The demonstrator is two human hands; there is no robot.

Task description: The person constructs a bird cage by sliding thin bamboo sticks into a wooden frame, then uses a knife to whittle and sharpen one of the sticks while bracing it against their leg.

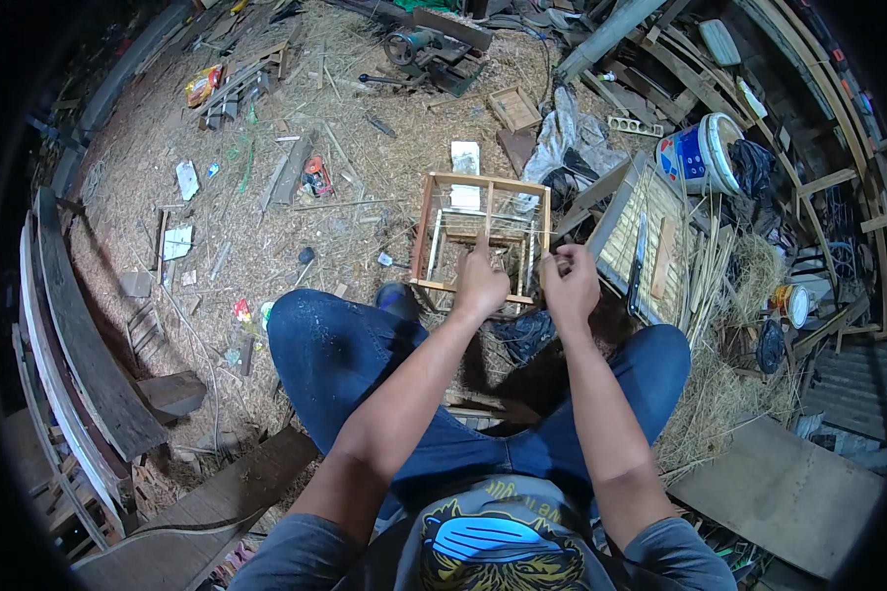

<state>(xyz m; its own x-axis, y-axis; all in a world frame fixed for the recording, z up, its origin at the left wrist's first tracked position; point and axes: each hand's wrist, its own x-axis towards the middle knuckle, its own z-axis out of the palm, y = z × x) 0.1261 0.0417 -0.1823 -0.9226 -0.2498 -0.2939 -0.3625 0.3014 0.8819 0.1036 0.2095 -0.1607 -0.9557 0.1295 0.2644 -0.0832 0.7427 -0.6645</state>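
Observation:
Between my knees stands a small box-like wooden frame (pixel 539 202) of slim rails, with a centre bar across its top. My left hand (pixel 485 284) is closed over its near side, thumb and curled fingers at the wood and the index finger stretched along the centre bar. At the near right corner my right hand (pixel 571 288) is pinched closed, beside the right rail. What lies between its fingertips is too small to make out. A thin pale line runs across the frame toward that hand.
To the right, a slatted panel (pixel 626 231) carries a long dark blade-like tool (pixel 639 251) and a wood strip (pixel 663 258). A white-and-blue bucket (pixel 695 158) stands beyond. Ahead is a machine with a handwheel (pixel 401 47). Boards (pixel 94 335) lean at left; shavings and scraps cover the ground.

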